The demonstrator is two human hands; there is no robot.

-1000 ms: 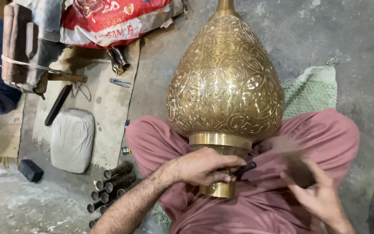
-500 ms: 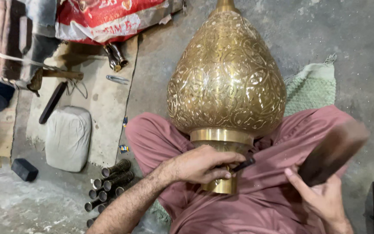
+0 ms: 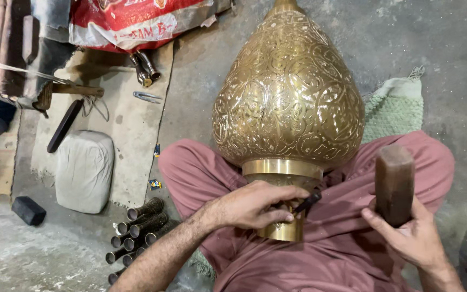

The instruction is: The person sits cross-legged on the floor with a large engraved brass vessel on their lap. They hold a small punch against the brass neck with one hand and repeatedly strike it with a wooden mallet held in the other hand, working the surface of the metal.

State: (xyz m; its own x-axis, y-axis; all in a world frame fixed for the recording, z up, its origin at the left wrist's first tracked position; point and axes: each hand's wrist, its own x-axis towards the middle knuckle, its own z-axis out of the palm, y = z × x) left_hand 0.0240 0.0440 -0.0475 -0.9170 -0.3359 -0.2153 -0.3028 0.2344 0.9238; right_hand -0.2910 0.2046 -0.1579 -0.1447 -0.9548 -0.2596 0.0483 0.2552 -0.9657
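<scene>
step: engraving the neck | large teardrop engraved brass vessel lies across lap, 12 o'clock | left hand pinches thin dark chisel on neck | right hand closed around brown wooden mallet block, raised at 3 o'clock | next, judged: mallet must land square on chisel head

The left hand hides the chisel's upper shaft.
</scene>
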